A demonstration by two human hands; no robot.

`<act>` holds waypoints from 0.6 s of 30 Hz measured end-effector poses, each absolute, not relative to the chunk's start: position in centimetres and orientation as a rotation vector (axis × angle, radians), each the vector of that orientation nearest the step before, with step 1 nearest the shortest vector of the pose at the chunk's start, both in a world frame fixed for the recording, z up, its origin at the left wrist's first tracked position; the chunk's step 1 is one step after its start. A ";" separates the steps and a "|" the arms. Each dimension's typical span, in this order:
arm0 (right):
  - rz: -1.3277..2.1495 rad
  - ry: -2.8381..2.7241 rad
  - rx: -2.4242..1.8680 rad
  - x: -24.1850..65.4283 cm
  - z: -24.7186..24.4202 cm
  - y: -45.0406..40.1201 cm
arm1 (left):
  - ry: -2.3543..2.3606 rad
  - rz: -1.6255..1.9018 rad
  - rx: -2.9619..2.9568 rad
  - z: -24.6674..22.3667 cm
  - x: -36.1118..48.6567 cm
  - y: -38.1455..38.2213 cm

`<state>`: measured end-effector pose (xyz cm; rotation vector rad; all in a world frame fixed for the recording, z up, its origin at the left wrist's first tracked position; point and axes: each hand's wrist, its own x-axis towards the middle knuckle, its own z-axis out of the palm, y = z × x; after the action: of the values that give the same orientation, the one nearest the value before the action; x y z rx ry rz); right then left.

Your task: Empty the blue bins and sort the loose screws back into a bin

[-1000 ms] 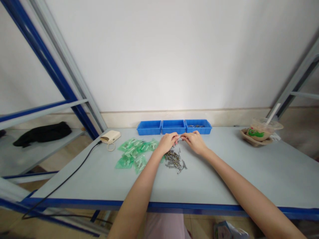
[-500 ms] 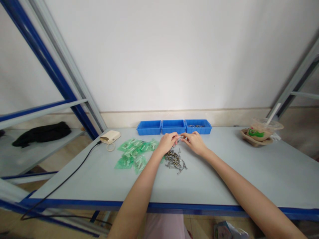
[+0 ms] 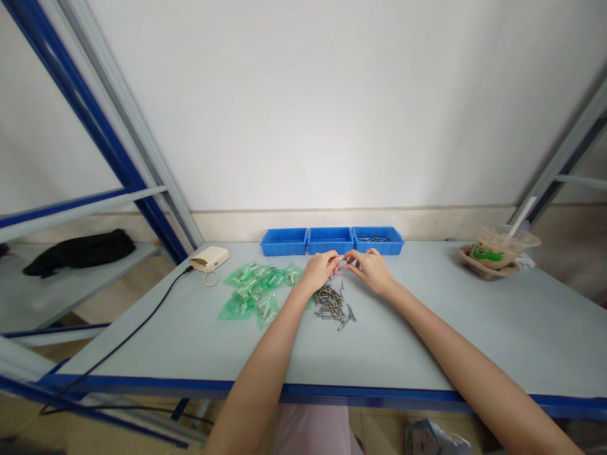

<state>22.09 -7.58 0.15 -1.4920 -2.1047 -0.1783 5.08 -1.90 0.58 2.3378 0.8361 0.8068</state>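
Observation:
My left hand (image 3: 321, 270) and my right hand (image 3: 368, 269) meet at the fingertips just in front of the blue bins. Both have their fingers closed in a pinch; whatever lies between them is too small to make out. Beneath and nearer to me is a pile of metal screws (image 3: 332, 304) on the grey table (image 3: 190, 341). Several green plastic packets (image 3: 251, 287) with small pieces inside lie left of my left hand. Behind the hands stand three blue bins in a row: left (image 3: 284, 242), middle (image 3: 331, 241) and right (image 3: 379, 244). The right bin holds some metal pieces.
A cream device (image 3: 211, 258) with a black cable (image 3: 137, 335) lies at the left. At the right, a drink cup (image 3: 497, 246) with a straw rests in a brown tray (image 3: 488, 270). Blue and grey frame posts flank the table. A black cloth (image 3: 83, 251) lies on the left shelf.
The fingers of both hands have shifted slightly at their meeting point. The pale, clear bit seen between the fingertips before is now harder to see.

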 end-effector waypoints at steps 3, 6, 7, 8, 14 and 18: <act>-0.202 -2.112 -1.480 22.1 0.3 -7.6 | 0.832 0.798 2.312 0.6 5.1 -1.9; -0.215 -2.118 -1.492 22.1 0.3 -7.6 | 0.803 0.792 2.289 0.4 5.1 -1.8; -0.213 -2.119 -1.500 22.2 0.3 -7.6 | 0.796 0.793 2.289 0.4 5.1 -1.8; -0.205 -2.119 -1.506 22.2 0.2 -7.6 | 0.794 0.796 2.291 0.3 5.1 -1.8; -0.210 -2.123 -1.482 22.3 0.1 -7.4 | 0.805 0.825 2.268 0.2 5.3 -1.6; -0.240 -2.139 -1.493 22.3 0.1 -7.4 | 0.763 0.810 2.260 0.3 5.2 -1.7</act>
<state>22.32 -7.45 0.11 -1.4933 -2.1390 -0.2396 5.23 -1.67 0.25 2.2596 0.7633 0.8102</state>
